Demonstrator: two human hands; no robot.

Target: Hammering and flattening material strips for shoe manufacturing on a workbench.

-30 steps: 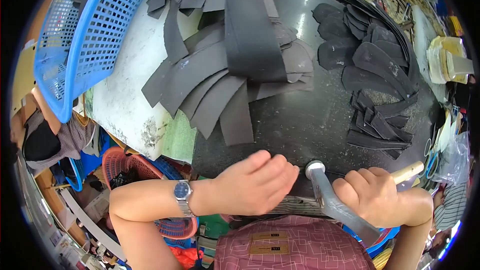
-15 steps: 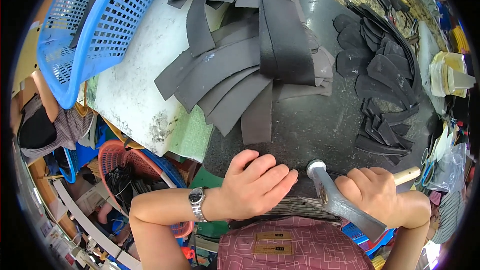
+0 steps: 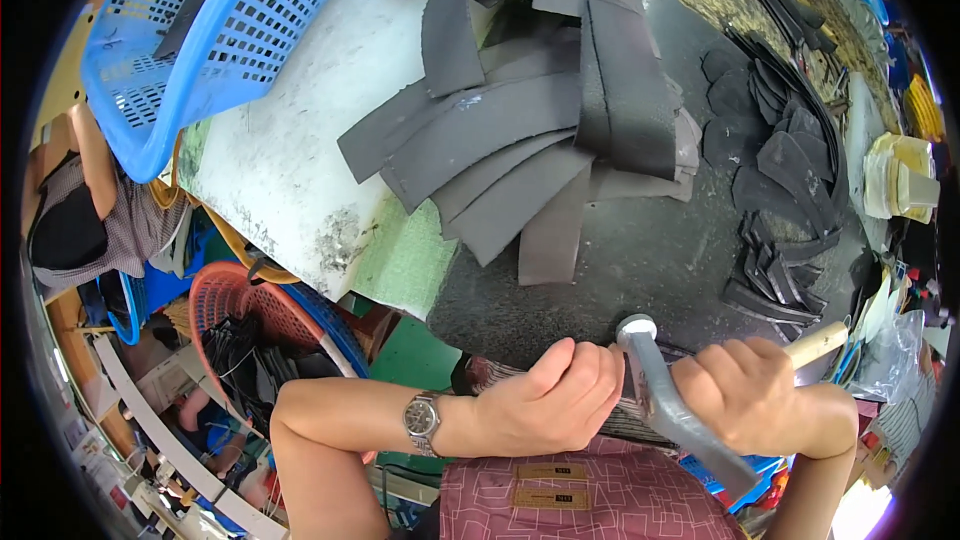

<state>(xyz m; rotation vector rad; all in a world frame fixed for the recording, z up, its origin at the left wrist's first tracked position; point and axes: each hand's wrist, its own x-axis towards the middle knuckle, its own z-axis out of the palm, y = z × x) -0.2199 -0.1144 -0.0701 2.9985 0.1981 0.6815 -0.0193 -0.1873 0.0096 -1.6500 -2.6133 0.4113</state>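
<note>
My right hand (image 3: 735,392) is wrapped round the wooden handle of a hammer (image 3: 672,402). Its round metal face is down at the front edge of the black work surface (image 3: 510,318), and the long head slants back toward my apron. Just left of the hammer face, my left hand (image 3: 555,398) is closed with curled fingers. Whatever those fingers hold, if anything, is hidden. Beyond the hands lies a loose pile of dark grey curved strips (image 3: 470,145), with a wider folded black piece (image 3: 628,90) on top.
A blue plastic basket (image 3: 170,140) stands at the far left. Rounded black pieces (image 3: 770,100) and narrow black strips (image 3: 770,275) lie on the right, near a yellowish tub (image 3: 890,175). Lower left is a red basket (image 3: 222,290) of black scraps; another person's arm (image 3: 92,155) shows above.
My left hand has shifted right, closer to the hammer, and its fingers have curled in more. The hammer has barely moved. My view has turned a little, so the pile appears further right.
</note>
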